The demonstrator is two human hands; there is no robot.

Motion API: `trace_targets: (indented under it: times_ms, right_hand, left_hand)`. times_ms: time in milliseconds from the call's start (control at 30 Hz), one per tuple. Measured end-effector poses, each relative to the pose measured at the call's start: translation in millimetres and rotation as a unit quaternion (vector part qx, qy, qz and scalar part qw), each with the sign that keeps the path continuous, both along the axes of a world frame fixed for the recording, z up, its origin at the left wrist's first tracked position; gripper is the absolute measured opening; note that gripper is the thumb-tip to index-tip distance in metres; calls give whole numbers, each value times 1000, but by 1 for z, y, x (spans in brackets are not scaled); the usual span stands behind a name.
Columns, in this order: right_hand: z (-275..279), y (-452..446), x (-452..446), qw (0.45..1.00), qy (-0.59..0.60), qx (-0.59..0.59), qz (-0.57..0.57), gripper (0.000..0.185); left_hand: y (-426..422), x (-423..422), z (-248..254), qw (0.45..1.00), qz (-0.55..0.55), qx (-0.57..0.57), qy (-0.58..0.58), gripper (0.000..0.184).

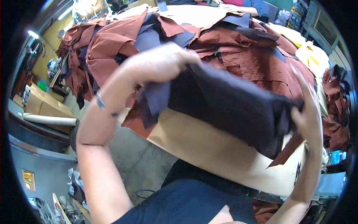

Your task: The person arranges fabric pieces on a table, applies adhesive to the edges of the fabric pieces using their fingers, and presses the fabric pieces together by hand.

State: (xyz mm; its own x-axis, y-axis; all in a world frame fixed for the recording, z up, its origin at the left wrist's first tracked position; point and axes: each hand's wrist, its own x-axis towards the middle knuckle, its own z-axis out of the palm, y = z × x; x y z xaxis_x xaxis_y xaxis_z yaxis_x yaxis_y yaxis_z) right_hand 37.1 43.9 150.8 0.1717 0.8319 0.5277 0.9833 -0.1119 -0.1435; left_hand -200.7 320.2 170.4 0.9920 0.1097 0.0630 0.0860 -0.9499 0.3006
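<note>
A dark piece of fabric (227, 104) hangs stretched between my two hands above the tan tabletop (194, 136). My left hand (160, 61), blurred by motion, grips its upper left corner. At the fabric's right end my right hand (307, 115) has its fingers closed on the edge. Behind the cloth, reddish-brown fabric pieces (246, 63) lie heaped over the table, with dark pieces among them. A narrow reddish-brown strip (287, 151) lies under the fabric's right end.
Scissors (298, 170) lie near the table's right edge, beside a blue-labelled bottle (336, 156). Cardboard boxes (46, 102) and a white roll (50, 119) stand at the left. Parts of other people show beyond the table. Yellow fabric (313, 58) is at the back right.
</note>
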Motion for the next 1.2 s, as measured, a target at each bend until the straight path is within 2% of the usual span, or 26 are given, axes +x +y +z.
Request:
trace_targets:
  times_ms: [33, 67, 100, 133, 167, 200, 267, 367, 467, 500, 533, 567, 600, 633, 667, 700, 767, 833, 900, 967, 1067, 1100, 1167, 1200]
  right_hand:
    - [6, 39, 15, 996, -40, 50, 61, 76]
    - [15, 76, 16, 993, -48, 73, 79, 75]
    - [25, 115, 9, 989, -51, 99, 93, 74]
    - [37, 153, -2, 985, -50, 128, 104, 73]
    - [49, 185, -17, 978, -49, 164, 116, 72]
    - [62, 210, -31, 971, -49, 196, 125, 71]
    - [80, 241, -55, 955, -51, 258, 140, 69]
    - [81, 253, -79, 933, -61, 318, 159, 66]
    - [41, 232, -84, 928, -102, 311, 177, 63]
    - [19, 219, -79, 932, -118, 287, 185, 62]
    - [-8, 200, -76, 940, -122, 253, 191, 61]
    - [-33, 181, -71, 958, -141, 167, 183, 59]
    - [-52, 158, -72, 967, -91, 132, 197, 61]
    - [-68, 135, -71, 976, -87, 85, 181, 58]
    - [-84, 111, -69, 982, -85, 36, 163, 56]
    - [-98, 91, -67, 987, -81, -9, 140, 53]
    - [-114, 49, -68, 993, -60, -35, 100, 50]
    - [-126, 13, -66, 996, -38, -45, 63, 50]
    - [-133, -17, -63, 999, 12, -32, 23, 49]
    - [-140, -38, -60, 999, 34, -2, -14, 48]
    - [-154, -56, -51, 996, 31, 51, -59, 45]
    - [-157, -60, -48, 995, 24, 69, -73, 45]
    - [-160, -65, -41, 987, 68, 119, -83, 45]
    - [-161, -68, -38, 982, 92, 143, -87, 45]
  left_hand:
    - [15, -4, 23, 995, 81, 52, 13, 49]
    - [42, -13, 44, 964, 46, 246, -86, 50]
    - [68, -19, 70, 940, 190, 272, -75, 41]
    - [61, -22, 106, 928, 231, 261, -129, 45]
    - [91, -36, 139, 878, 331, 316, -143, 39]
    - [173, -67, 180, 750, 277, 560, -216, 35]
    - [120, -81, 216, 615, 298, 681, -262, 27]
    - [140, -93, 203, 628, 415, 626, -203, 25]
    - [175, -108, 169, 629, 518, 558, -157, 24]
    - [213, -120, 151, 616, 448, 648, 28, 32]
    - [247, -134, 121, 734, 430, 525, -19, 34]
    - [246, -126, 92, 720, 382, 567, 123, 37]
    - [242, -124, 61, 767, 379, 513, 76, 33]
    - [245, -122, 37, 798, 382, 455, 96, 38]
    - [273, -129, 13, 842, 361, 397, 57, 40]
    - [277, -128, 2, 874, 319, 360, 66, 42]
    - [262, -111, -11, 861, 365, 343, 86, 41]
    - [235, -78, -5, 794, 460, 368, 150, 38]
    - [217, -45, -12, 797, 421, 421, 98, 37]
    - [174, 12, -19, 888, 289, 358, -8, 36]
    - [90, 111, -33, 936, 143, 292, -134, 37]
    - [59, 141, -36, 947, 98, 246, -183, 37]
    - [34, 198, -46, 935, 7, 213, -285, 37]
    - [22, 221, -44, 922, 1, 226, -316, 38]
